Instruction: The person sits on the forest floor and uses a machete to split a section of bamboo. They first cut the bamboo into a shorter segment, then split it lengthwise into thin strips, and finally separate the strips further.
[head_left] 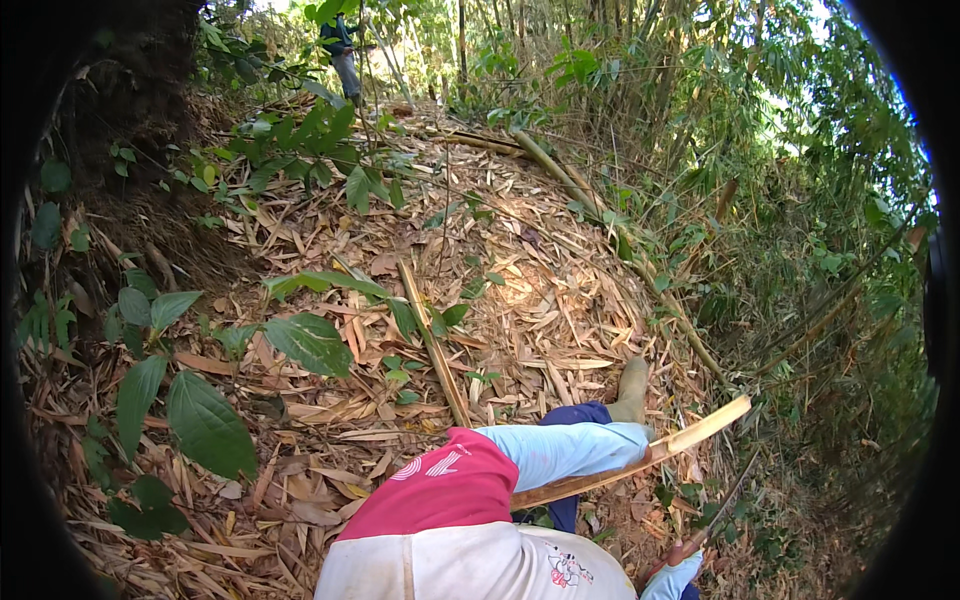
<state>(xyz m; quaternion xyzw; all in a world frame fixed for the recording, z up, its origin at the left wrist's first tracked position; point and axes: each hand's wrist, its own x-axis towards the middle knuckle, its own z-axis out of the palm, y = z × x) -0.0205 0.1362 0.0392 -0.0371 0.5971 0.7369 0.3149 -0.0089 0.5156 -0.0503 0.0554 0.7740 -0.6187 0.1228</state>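
Note:
My left arm, in a red-shouldered, light blue sleeve, reaches across to the right. At the cuff, my left hand (pixel 649 436) meets a split bamboo strip (pixel 705 425) and appears closed on it; the sleeve hides most of the fingers. The strip slants up to the right, its lower end behind my arm and shirt. Low in the picture, my right hand (pixel 684 552) is wrapped round the handle end of a long, thin, dark-bladed knife (pixel 732 493). Its blade points up and right, below the strip and apart from it.
Dry bamboo leaves (pixel 520 290) cover the sloping ground. Another split bamboo piece (pixel 434 345) lies ahead of me. Leafy plants (pixel 210 420) grow at left, bamboo thicket (pixel 830 250) at right. Long poles (pixel 560 170) edge the path. My boot (pixel 630 390) stands beyond the strip; another person (pixel 343 55) is far off.

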